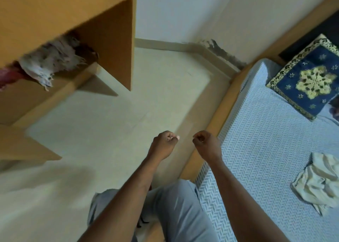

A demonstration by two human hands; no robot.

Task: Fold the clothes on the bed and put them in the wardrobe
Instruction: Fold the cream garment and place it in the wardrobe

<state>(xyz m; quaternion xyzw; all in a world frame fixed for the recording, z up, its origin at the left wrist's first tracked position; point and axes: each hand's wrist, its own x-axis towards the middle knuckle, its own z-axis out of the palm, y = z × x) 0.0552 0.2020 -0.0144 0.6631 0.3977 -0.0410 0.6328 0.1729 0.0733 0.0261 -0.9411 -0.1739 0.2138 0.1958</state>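
Clothes-wise, one cream garment (319, 179) lies crumpled on the bed (256, 131), well in from its floor-side edge. A pale bundle (49, 62) and something red (7, 76) sit at the wardrobe shelf (27, 102) front edge. From my end the left hand (165, 144) and right hand (207, 144) are empty curled fists, so I'd guess one fold-and-stow is left.

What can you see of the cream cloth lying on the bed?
The cream cloth is a soft, thin-looking fabric, pale off-white with no visible print. It lies crumpled and unfolded in a loose heap with deep creases, one corner trailing toward the viewer. It rests on the bed, on its light blue patterned sheet, at the right edge of the view, which cuts part of it off. Only the sheet touches it. What kind of garment it is cannot be told.
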